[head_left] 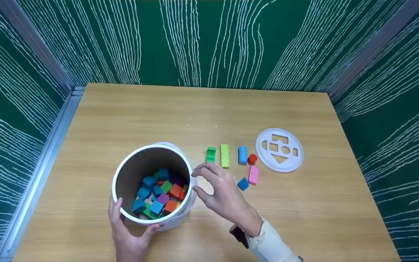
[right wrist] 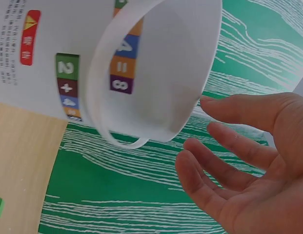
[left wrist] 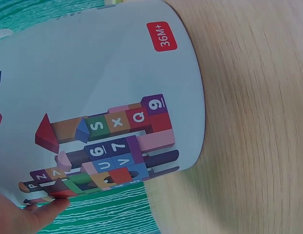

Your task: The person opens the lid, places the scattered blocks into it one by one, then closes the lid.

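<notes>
A white bucket stands left of centre in the head view, holding several coloured wooden blocks at its bottom. My left hand grips the bucket at its near left, thumb on the near side and fingers along the left side. In the left wrist view, its fingers lie against the printed wall. At the bucket's right rim is my right hand, fingers loosely bent and nothing between them. The right wrist view shows its thumb at the rim; contact is hard to tell.
Right of the bucket lie a green arched block, a lime block, blue blocks, a red cylinder and a pink block. A white lid with shaped holes lies beyond them. Green walls enclose the wooden table.
</notes>
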The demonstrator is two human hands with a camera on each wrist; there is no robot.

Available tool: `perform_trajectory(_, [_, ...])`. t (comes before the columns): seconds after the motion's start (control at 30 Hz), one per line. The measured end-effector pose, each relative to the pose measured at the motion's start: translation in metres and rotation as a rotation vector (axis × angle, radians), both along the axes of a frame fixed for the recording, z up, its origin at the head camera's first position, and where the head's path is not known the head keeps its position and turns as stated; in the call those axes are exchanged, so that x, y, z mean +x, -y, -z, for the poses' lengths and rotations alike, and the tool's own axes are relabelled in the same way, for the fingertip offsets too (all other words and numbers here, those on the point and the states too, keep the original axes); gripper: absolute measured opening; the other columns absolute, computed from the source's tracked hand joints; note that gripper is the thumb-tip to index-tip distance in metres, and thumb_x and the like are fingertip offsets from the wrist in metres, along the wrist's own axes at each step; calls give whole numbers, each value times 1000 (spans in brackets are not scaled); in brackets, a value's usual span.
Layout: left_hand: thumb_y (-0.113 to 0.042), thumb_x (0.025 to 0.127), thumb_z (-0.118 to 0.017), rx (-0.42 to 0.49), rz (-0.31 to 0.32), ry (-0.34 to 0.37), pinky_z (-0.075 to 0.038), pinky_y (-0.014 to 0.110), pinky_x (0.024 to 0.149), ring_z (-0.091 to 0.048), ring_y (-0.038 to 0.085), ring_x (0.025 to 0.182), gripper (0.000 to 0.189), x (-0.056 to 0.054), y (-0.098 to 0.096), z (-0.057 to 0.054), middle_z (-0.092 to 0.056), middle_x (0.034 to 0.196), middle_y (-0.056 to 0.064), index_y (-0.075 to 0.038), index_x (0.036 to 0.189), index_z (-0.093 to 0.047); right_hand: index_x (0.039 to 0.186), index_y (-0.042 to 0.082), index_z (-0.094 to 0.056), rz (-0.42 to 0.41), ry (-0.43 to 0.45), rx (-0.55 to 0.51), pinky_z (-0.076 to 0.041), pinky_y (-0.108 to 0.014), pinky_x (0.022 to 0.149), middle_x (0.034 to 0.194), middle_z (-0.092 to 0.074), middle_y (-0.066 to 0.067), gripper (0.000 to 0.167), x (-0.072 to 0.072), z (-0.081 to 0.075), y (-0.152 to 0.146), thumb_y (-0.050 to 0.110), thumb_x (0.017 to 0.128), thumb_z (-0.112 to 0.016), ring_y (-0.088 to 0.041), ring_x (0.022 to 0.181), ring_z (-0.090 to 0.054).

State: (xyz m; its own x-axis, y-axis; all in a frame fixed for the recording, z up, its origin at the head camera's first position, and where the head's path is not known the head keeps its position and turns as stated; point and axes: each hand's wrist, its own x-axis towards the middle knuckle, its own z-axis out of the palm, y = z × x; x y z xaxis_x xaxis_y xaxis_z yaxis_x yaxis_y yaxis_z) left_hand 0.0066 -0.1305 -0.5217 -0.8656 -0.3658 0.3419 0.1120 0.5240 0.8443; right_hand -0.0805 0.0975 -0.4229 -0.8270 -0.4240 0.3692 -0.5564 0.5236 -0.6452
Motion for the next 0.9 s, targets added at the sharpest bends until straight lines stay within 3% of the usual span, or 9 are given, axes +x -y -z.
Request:
perform_trajectory(0.23, [-13,67,-86,-7,9,-39,-28,11,102,-27,27,133,100,-1,1,3,-18,154,8,-11,146,-24,104,11,-66,43,23,20,-52,-26,88,109,-60,1,29,-1,9,-9,8,77,-77,-13,102,-55])
perform_trajectory(0.6, [-15,68,-85,-5,7,-43,-28,10,101,-28,29,132,99,-1,1,3,-19,154,9,-12,146,-25,104,10,-66,85,54,66,-52,-29,89,109,-61,-1,29,-3,16,-15,9,77,-78,-16,103,-57])
perform_trajectory(0.9, [-16,67,-86,-7,-1,-43,-29,15,104,-27,26,134,100,-2,2,4,-19,155,8,-7,145,-25,102,10,-66,150,66,108,-53,-32,86,106,-62,-2,29,-7,31,-23,8,76,-78,-19,99,-58])
